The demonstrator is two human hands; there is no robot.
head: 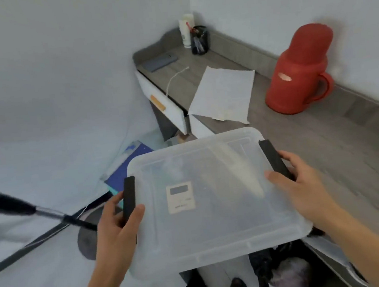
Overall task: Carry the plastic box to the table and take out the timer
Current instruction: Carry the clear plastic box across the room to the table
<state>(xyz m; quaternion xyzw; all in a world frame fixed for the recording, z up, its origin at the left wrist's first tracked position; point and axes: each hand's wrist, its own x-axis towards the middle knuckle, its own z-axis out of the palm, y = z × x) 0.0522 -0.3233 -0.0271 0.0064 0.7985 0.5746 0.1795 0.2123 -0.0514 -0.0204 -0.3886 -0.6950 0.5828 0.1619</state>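
Observation:
I hold a clear plastic box with a translucent lid and two black side latches in the air, in front of the grey wooden table. My left hand grips the box's left side at its black latch. Gripping the right side, my right hand has its fingers over the other latch. Through the lid a small white timer with a dark screen shows, lying inside the box. The box's far right corner hangs over the table's front edge.
On the table stand a red thermos jug, loose white papers, a phone, a white cable, a pen holder and a white bottle. A black tripod stands to the left, a blue folder on the floor.

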